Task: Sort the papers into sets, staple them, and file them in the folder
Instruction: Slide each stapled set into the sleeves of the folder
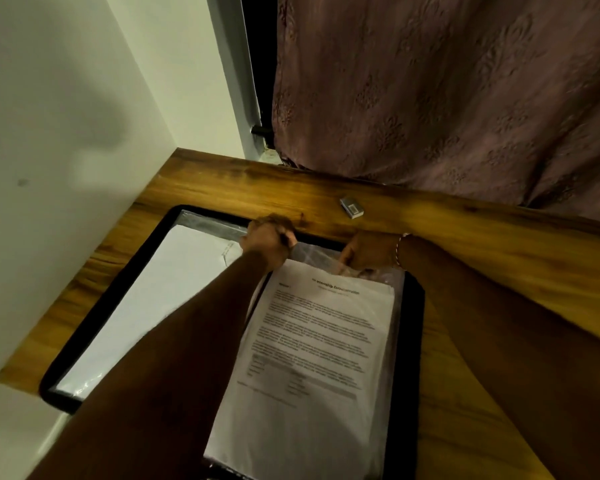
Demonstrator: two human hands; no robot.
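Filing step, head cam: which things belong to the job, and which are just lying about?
In the job: folder; printed papers; white sheet on the left page; plastic sleeve; left hand at the folder's top edge; right hand pinching the sleeve.
Lying about: small box, untouched on the table; curtain.

You have a wooden bench (482, 237) with strong grain running from 8 o'clock across to 3 o'clock. At 1 o'clock a mauve patterned curtain (447, 91) hangs down behind its far edge. A pale wall (66, 98) fills 10 o'clock, and a grey frame (231, 64) stands at 12 o'clock.
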